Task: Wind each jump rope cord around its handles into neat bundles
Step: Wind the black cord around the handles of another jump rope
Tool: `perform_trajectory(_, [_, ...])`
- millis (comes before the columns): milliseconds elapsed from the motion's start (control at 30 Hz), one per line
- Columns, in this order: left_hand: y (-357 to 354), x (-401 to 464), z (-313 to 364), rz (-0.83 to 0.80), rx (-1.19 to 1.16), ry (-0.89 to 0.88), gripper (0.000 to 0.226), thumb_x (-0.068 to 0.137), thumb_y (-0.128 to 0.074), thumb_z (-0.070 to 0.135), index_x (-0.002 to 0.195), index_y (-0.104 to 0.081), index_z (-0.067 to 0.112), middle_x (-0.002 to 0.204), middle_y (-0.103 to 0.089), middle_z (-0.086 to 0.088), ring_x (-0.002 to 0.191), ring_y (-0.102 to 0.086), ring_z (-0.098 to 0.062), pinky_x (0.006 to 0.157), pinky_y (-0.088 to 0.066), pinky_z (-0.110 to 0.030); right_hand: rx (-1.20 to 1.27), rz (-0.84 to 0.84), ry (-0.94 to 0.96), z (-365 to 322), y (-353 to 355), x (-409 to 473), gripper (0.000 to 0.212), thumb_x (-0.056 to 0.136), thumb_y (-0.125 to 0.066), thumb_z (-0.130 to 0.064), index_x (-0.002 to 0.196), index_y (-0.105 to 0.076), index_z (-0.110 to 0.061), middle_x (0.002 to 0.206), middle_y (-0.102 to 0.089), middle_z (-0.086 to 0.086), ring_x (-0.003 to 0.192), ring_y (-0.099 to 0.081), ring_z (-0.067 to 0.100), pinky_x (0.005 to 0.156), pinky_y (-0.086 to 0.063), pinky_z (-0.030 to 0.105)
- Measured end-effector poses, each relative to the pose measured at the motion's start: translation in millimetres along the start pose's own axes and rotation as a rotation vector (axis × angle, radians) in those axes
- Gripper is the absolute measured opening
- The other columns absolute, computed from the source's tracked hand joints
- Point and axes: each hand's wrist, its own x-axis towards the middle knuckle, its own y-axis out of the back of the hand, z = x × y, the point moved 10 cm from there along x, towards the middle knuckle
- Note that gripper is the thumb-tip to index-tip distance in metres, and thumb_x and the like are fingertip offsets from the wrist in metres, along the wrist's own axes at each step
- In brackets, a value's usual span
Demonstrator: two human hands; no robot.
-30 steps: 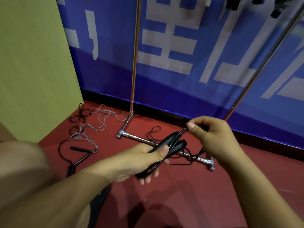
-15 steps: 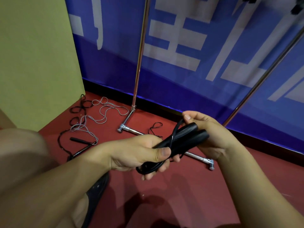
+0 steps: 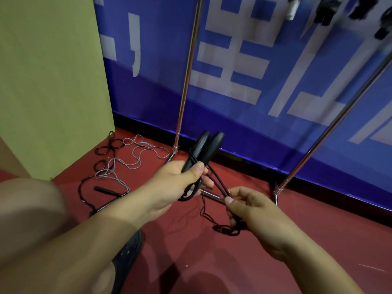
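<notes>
At the far left a green panel [image 3: 48, 81] stands against a blue banner [image 3: 233, 128] printed with large white characters, cropped and too partial to read. On the red floor [image 3: 212, 262] below the panel lie loose jump ropes: a grey cord [image 3: 135, 158] looping over a black cord [image 3: 84, 187], with a slim black handle [image 3: 105, 190] beside them. A dark shoe [image 3: 129, 251] shows near the lower edge. The left hand [image 3: 176, 185] grips a pair of black handles [image 3: 204, 151] held side by side, their rounded ends pointing up toward the banner, the thumb pressed across them and one turn of thin black cord [image 3: 218, 185] around their lower part. Two strands of that cord run taut down to the right hand [image 3: 246, 206], whose fingers [image 3: 230, 201] pinch it; the slack trails beneath into a tangle on the floor. Behind the hands stands a chrome rack [image 3: 186, 81], its second pole slanting at far right
</notes>
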Motion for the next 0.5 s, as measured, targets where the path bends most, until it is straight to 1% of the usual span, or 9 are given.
perform_trajectory(33, [2.6,0.3,-0.6,0.015,0.005,0.005,0.023,0.097,-0.053,0.030,0.098,-0.062,0.009,0.082,-0.074,-0.006,0.086,-0.070,-0.021,0.085,-0.058,-0.043,-0.016,-0.012,0.013,-0.9,-1.4,-1.3,0.010,0.099,-0.054,-0.010,0.101,-0.060,-0.002,0.063,-0.050,0.001,0.052,-0.045,0.011,0.053,-0.039,0.020])
perform_trajectory(100, [5.9,-1.5,-3.3,0.036,0.009,0.031,0.023,0.099,-0.052,0.029,0.098,-0.061,0.009,0.080,-0.073,-0.006,0.079,-0.073,-0.021,0.066,-0.061,-0.035,-0.041,-0.031,0.014,-1.4,-3.0,-4.0,0.011,0.099,-0.055,-0.011,0.096,-0.061,-0.003,0.060,-0.050,0.000,0.050,-0.042,0.009,0.049,-0.035,0.018])
perform_trajectory(167, [9.9,-4.5,-6.0,0.052,0.083,0.044,0.024,0.101,-0.051,0.030,0.099,-0.061,0.008,0.075,-0.071,-0.004,0.064,-0.070,-0.019,0.048,-0.054,-0.027,-0.083,-0.047,0.004,-0.5,-3.9,-7.1,0.014,0.098,-0.056,-0.014,0.090,-0.061,-0.004,0.058,-0.050,-0.003,0.052,-0.041,0.008,0.052,-0.034,0.021])
perform_trajectory(200, [11.1,-5.6,-7.4,0.053,0.131,0.043,0.024,0.101,-0.051,0.031,0.100,-0.061,0.008,0.072,-0.069,-0.003,0.056,-0.065,-0.017,0.044,-0.049,-0.025,-0.116,-0.049,0.004,0.0,-3.4,-8.7,0.016,0.098,-0.057,-0.016,0.086,-0.061,-0.006,0.059,-0.049,-0.004,0.054,-0.041,0.009,0.056,-0.035,0.023])
perform_trajectory(300, [15.5,-7.2,-9.0,0.055,0.226,0.041,0.025,0.102,-0.051,0.030,0.100,-0.061,0.007,0.067,-0.064,-0.001,0.049,-0.058,-0.015,0.041,-0.043,-0.024,-0.151,-0.031,0.016,-0.9,-2.2,-13.0,0.020,0.098,-0.057,-0.018,0.080,-0.059,-0.009,0.061,-0.046,-0.001,0.059,-0.041,0.014,0.066,-0.037,0.033])
perform_trajectory(333, [16.5,-6.6,-9.6,0.057,0.252,0.043,0.026,0.102,-0.051,0.030,0.101,-0.061,0.005,0.067,-0.064,-0.001,0.048,-0.058,-0.015,0.040,-0.043,-0.024,-0.129,-0.031,0.015,-1.5,-2.3,-14.7,0.020,0.099,-0.056,-0.018,0.082,-0.060,-0.007,0.060,-0.044,-0.001,0.058,-0.039,0.015,0.065,-0.036,0.035])
perform_trajectory(400, [21.9,-4.9,-12.3,0.073,0.315,0.055,0.030,0.102,-0.052,0.030,0.104,-0.059,0.000,0.066,-0.063,-0.001,0.047,-0.057,-0.015,0.040,-0.043,-0.024,-0.084,-0.052,0.013,-3.9,-7.2,-17.0,0.021,0.099,-0.055,-0.020,0.085,-0.063,-0.008,0.059,-0.040,-0.001,0.056,-0.033,0.014,0.058,-0.031,0.034])
perform_trajectory(433, [24.7,-3.6,-14.0,0.078,0.367,0.062,0.031,0.102,-0.052,0.030,0.104,-0.059,0.000,0.066,-0.063,-0.001,0.047,-0.057,-0.014,0.040,-0.043,-0.024,-0.071,-0.059,0.011,-5.9,-9.9,-18.3,0.021,0.100,-0.054,-0.022,0.085,-0.066,-0.012,0.060,-0.037,0.000,0.055,-0.030,0.014,0.056,-0.026,0.032])
perform_trajectory(500, [26.0,-1.3,-19.1,0.071,0.502,0.074,0.026,0.101,-0.054,0.031,0.100,-0.058,0.005,0.067,-0.064,-0.001,0.046,-0.058,-0.013,0.041,-0.044,-0.024,-0.079,-0.064,0.007,-8.5,-14.3,-21.4,0.026,0.100,-0.054,-0.025,0.079,-0.069,-0.021,0.064,-0.034,0.006,0.055,-0.027,0.015,0.053,-0.021,0.031])
